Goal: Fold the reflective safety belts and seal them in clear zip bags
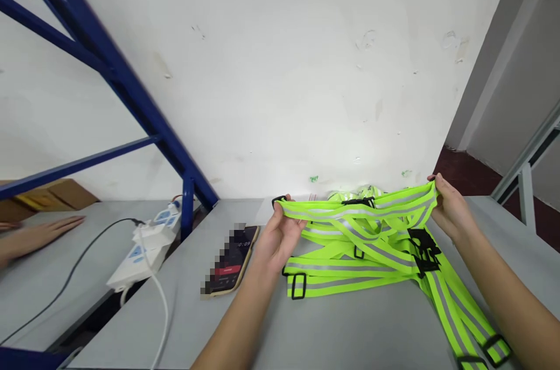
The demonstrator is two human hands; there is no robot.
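Left hand (pixel 280 238) and right hand (pixel 452 206) are both gripping, and there's the reflective harness (pixel 324 211), its upper band stretched between them above the grey surface (pixel 350 329)! Thumbs and fingers pinch the two ends, so that stretch looks fairly straight and gathered in layers. Below it, though, the job looks only partly done: several straps run side by side in a rough stack, others loop and cross in the middle, and two tails (pixel 450 311) splay out at the lower right, outside the bundle. Those loose parts look like what's left to tidy.

Now the materials: flat, flexible webbing in fluorescent yellow-green, a silvery-grey stripe running down the centre, fabric-like and softly creased. Black adjusters, smooth and probably plastic, make open rectangles, one (pixel 298 286) at the near left edge, while a darker black cluster (pixel 424 250) bunches on the right. Over to the left lies a phone (pixel 227 271), flat and just beside the left forearm, and farther off, chunky white power strips (pixel 137 262).
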